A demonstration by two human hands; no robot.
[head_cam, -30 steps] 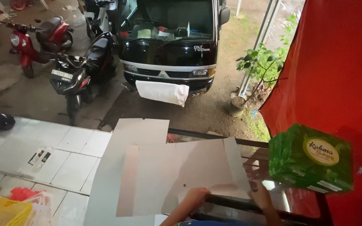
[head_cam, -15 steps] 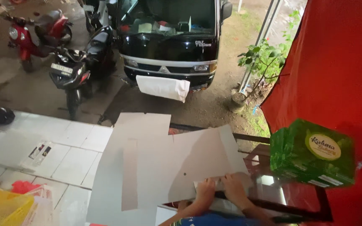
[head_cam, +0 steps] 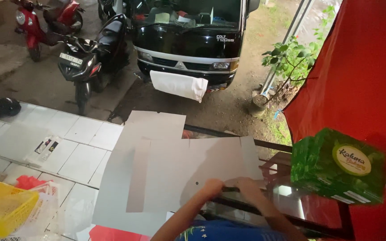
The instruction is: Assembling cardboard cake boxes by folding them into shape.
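A large flat grey cardboard sheet (head_cam: 170,174), cut like an unfolded box, lies spread out in front of me over the edge of a glass-topped table (head_cam: 287,201). My left hand (head_cam: 211,186) and my right hand (head_cam: 250,187) sit close together on the sheet's near right edge, fingers curled on it. Both forearms come up from the bottom of the view over blue cloth (head_cam: 211,232). A green printed box (head_cam: 336,165) stands on the table to the right of my hands.
A red cloth (head_cam: 362,80) hangs at the right. A yellow basket (head_cam: 1,205) sits at the lower left on white floor tiles (head_cam: 77,147). Beyond stand a black van (head_cam: 188,40), a black motorbike (head_cam: 90,58), a red scooter (head_cam: 41,22) and a potted plant (head_cam: 282,67).
A second hand has come into view and both have moved up to the sheet's near edge. The sheet has shifted slightly.
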